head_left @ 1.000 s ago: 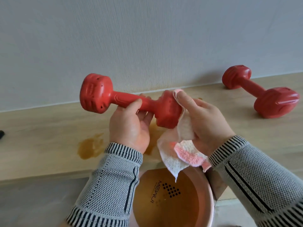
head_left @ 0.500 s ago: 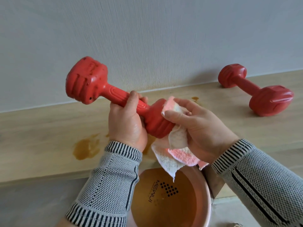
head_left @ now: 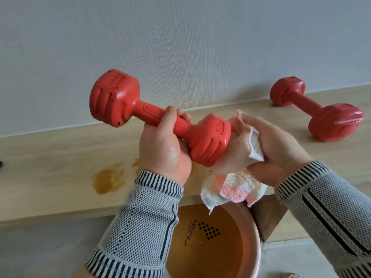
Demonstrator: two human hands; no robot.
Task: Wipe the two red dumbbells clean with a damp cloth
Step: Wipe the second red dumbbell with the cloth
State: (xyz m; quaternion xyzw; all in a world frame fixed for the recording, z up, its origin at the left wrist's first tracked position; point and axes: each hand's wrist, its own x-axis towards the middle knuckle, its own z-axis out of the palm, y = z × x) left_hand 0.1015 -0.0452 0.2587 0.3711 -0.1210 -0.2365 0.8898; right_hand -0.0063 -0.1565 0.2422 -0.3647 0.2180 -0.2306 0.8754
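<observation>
Matt red plastic dumbbell (head_left: 160, 120) is met by fluffy terry cloth (head_left: 234, 177); pale wood-grain ledge (head_left: 60, 149), textured wall (head_left: 180, 47).

Looks like a room at home: textured pale wallpaper (head_left: 180, 47) beyond the hands, light wood-look flooring (head_left: 50, 157) beneath them, a pink washbasin (head_left: 256, 243) just below.

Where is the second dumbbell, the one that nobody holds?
In the head view the free dumbbell lies at the far right on the wooden ledge, one end near the wall, apart from both hands.
</observation>
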